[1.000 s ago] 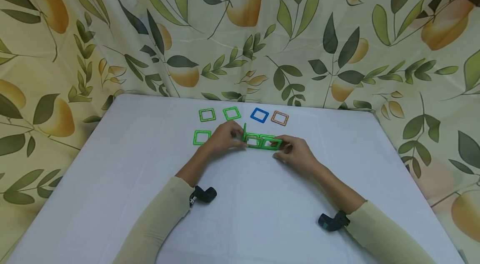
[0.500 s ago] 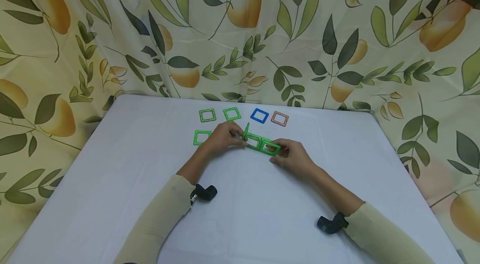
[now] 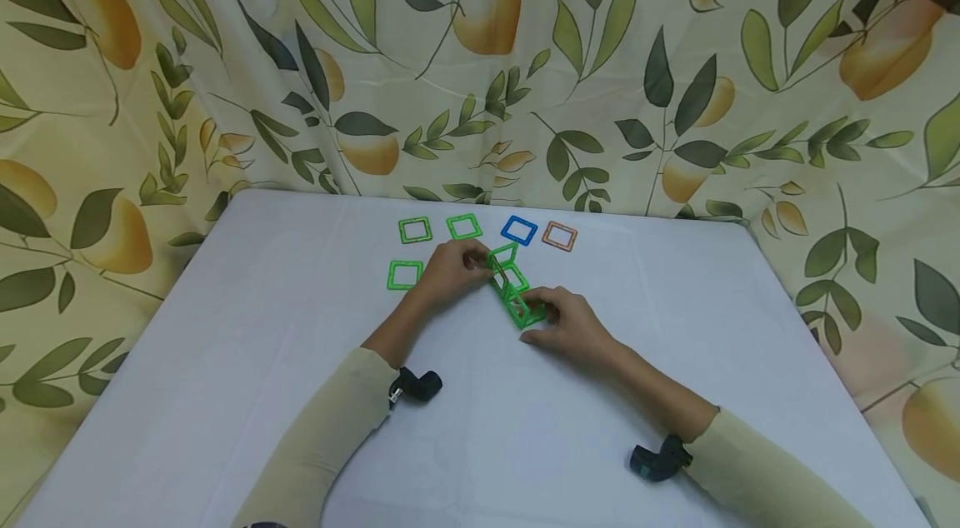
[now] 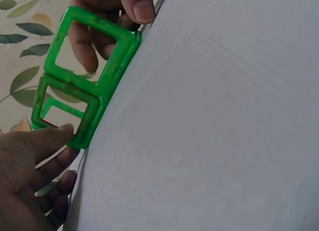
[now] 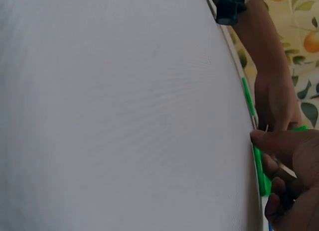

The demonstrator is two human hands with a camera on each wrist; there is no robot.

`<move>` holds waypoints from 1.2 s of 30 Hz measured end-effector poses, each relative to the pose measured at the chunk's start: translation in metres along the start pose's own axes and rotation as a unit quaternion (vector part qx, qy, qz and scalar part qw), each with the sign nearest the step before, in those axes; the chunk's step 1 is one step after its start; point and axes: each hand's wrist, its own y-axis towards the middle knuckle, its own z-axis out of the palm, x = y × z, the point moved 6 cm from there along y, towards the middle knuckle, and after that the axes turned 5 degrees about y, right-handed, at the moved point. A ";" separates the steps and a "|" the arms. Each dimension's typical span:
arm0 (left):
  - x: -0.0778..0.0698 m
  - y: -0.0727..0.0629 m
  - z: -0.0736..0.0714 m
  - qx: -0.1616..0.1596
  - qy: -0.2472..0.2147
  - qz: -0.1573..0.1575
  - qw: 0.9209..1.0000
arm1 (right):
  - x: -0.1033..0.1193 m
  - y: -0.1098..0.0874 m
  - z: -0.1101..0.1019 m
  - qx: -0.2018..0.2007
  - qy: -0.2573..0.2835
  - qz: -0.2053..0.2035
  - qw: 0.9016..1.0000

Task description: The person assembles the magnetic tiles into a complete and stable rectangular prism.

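A small structure of joined green square-frame magnetic tiles [image 3: 517, 307] stands on the white table between the two hands, some tiles upright. The left hand [image 3: 453, 268] pinches its far left end; in the left wrist view the left thumb [image 4: 62, 133] presses on a tile's lower edge. The right hand [image 3: 576, 324] holds the near end from the right. Its fingers show through the upper tile opening [image 4: 83, 47] in the left wrist view. In the right wrist view, the right hand [image 5: 296, 166] covers most of the green tiles [image 5: 259, 171].
Loose flat tiles lie at the back: green ones [image 3: 415, 219] [image 3: 463, 217], a blue tile [image 3: 519, 242] and an orange tile [image 3: 559, 247]. Another green tile [image 3: 405, 287] lies just left of the left hand. A leaf-patterned curtain [image 3: 480, 95] hangs behind the table [image 3: 465, 428].
The green structure has turned, its right end swinging toward the person and leftward. The right hand moved with it, nearer and to the left. The left hand stayed almost in place.
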 end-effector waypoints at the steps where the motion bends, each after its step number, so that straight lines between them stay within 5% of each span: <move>1: 0.000 0.000 0.000 -0.005 0.001 -0.001 1.000 | 0.002 -0.001 0.002 -0.001 0.004 -0.006 1.000; 26: -0.004 0.003 0.000 -0.031 0.019 -0.025 0.999 | 0.021 -0.003 0.018 0.030 0.082 -0.051 0.995; 30: -0.003 0.003 0.000 -0.033 0.017 -0.028 0.999 | 0.021 0.002 0.001 -0.001 0.102 -0.056 0.993; 36: -0.003 0.002 -0.001 -0.035 0.010 -0.030 0.999 | 0.001 0.015 -0.022 -0.068 0.099 0.006 0.993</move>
